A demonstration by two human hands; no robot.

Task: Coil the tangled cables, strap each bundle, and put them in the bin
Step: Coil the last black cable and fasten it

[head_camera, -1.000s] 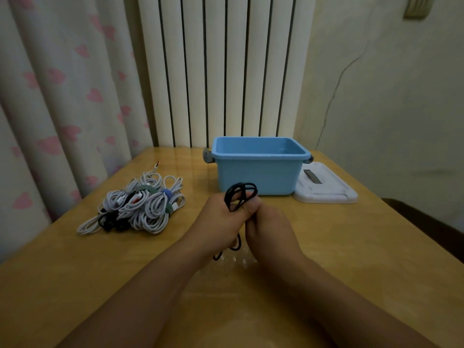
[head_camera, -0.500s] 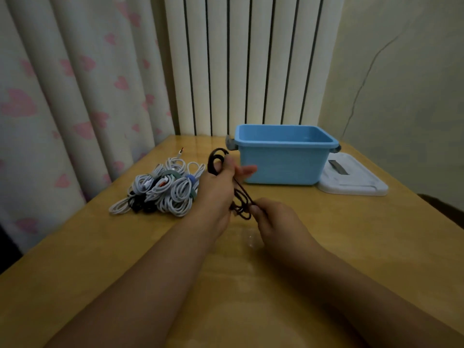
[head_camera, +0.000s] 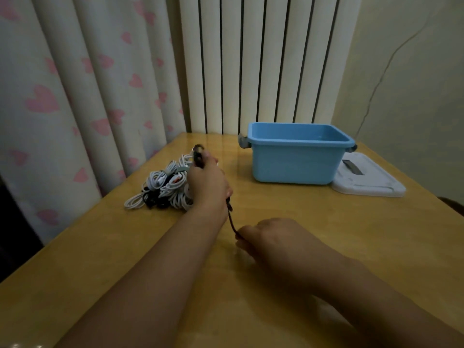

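My left hand [head_camera: 208, 183] grips a coil of black cable [head_camera: 198, 155], whose loops stick out above the fist. A strand of the same cable runs down from under that hand to my right hand [head_camera: 276, 238], which pinches it near the table. Just left of my left hand lies a pile of white and black cables [head_camera: 163, 188], some with straps round them. The blue bin [head_camera: 296, 159] stands open at the back right, with nothing visible inside.
A white lid [head_camera: 369, 180] lies flat to the right of the bin. The wooden table [head_camera: 326, 222] ends at a heart-patterned curtain on the left and a white radiator behind.
My hands have drawn apart: the left one carried the black coil left and away, over the pile's edge, while the right one pulled a strand down toward me. The view shifted left.
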